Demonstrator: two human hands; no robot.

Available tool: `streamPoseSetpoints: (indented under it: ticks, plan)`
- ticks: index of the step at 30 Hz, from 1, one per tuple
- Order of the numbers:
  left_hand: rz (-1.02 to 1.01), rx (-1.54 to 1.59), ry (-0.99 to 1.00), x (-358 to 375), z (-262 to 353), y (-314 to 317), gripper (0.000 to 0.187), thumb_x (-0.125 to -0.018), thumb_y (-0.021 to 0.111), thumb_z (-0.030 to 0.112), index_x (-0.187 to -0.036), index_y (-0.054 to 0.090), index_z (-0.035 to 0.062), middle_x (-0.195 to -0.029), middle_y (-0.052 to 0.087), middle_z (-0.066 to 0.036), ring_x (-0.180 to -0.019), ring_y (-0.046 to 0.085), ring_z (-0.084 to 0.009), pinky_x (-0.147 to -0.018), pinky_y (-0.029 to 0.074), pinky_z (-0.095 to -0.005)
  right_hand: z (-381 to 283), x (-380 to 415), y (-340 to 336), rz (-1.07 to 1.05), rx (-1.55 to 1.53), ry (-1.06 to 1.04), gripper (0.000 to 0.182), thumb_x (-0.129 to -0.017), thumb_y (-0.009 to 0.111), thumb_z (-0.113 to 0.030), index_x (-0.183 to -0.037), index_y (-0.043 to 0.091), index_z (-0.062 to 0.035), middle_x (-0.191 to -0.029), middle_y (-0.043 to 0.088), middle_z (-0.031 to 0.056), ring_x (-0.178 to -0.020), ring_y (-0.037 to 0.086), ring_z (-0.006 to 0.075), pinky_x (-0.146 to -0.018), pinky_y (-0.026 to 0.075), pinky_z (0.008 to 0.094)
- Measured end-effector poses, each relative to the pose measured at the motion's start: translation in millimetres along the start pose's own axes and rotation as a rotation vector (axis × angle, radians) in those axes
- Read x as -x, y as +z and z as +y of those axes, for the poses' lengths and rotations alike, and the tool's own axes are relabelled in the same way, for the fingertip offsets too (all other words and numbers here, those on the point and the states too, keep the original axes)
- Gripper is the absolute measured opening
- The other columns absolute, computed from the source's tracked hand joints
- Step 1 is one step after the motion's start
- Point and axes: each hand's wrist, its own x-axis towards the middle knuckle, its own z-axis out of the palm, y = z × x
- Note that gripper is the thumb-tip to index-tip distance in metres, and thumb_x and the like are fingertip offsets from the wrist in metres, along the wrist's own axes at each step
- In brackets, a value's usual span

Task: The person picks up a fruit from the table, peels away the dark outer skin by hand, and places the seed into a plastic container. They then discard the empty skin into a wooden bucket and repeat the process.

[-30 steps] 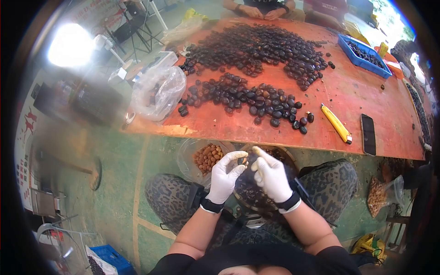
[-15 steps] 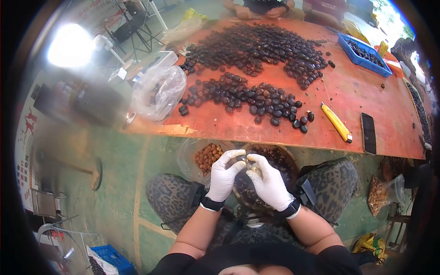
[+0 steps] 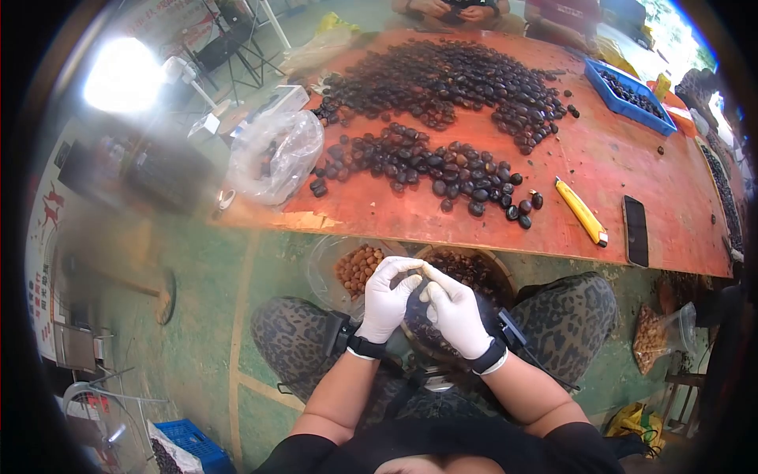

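Observation:
My left hand (image 3: 386, 304) and my right hand (image 3: 460, 316), both in white gloves, meet at the fingertips over a round basket (image 3: 509, 272) of dark shells. Their fingers are pinched together, and whatever lies between them is too hidden to name. Behind my left hand, a clear plastic bowl (image 3: 314, 272) bears light brown nuts (image 3: 357, 268). Dark, shiny nuts lie on the red table in a large pile (image 3: 450, 75) and a smaller one (image 3: 418, 162) nearer me.
A yellow cutter (image 3: 581, 212) and a phone (image 3: 635, 231) lie near the front edge of the red table (image 3: 505, 237). A plastic bag (image 3: 276, 158) sits at its left, a blue tray (image 3: 628, 99) at its back right. Another person's hands (image 3: 454, 11) show across the table.
Both hands have turned slightly and their fingertips have come closer together. The dark piece seen between the fingers before is now hidden. The hands across the table have shifted.

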Motion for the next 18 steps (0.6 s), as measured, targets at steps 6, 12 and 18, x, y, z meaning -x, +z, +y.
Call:
streamPoseSetpoints:
  ticks: [6,12,18]
  plan:
    - [-0.042,0.249,-0.068,5.6,-0.6,3.5,0.021,-0.085,0.064,-0.001,-0.106,0.063,-0.0009,-0.108,0.059,-0.006,-0.099,0.06,-0.0172,-0.087,0.048,-0.0283,14.3,-24.1,-25.7,0.135,-0.562,0.365,0.027,-0.099,0.047,-0.02,-0.123,0.052,-0.0079,-0.078,0.056,0.0032,-0.053,0.044,0.0093,-0.043,0.036,0.0217]
    - [0.028,0.65,-0.192,1.9,-10.0,5.1,0.027,-0.086,0.063,-0.002,-0.113,0.06,-0.0018,-0.118,0.058,-0.009,-0.107,0.059,-0.0214,-0.094,0.048,-0.0336,-9.1,-4.1,-19.9,-0.01,-0.102,0.14,0.028,-0.095,0.051,-0.014,-0.121,0.05,-0.0042,-0.081,0.06,0.0057,-0.057,0.054,0.0135,-0.049,0.044,0.0252]
    - [0.078,0.765,-0.271,4.0,-8.1,8.4,0.032,-0.082,0.063,-0.009,-0.113,0.06,-0.0012,-0.118,0.059,-0.01,-0.108,0.058,-0.0195,-0.097,0.046,-0.0318,-9.9,10.5,-9.6,0.024,0.448,-0.292,0.05,-0.087,0.058,0.0,-0.135,0.045,-0.0067,-0.099,0.062,0.0134,-0.089,0.061,0.0221,-0.081,0.049,0.0299]
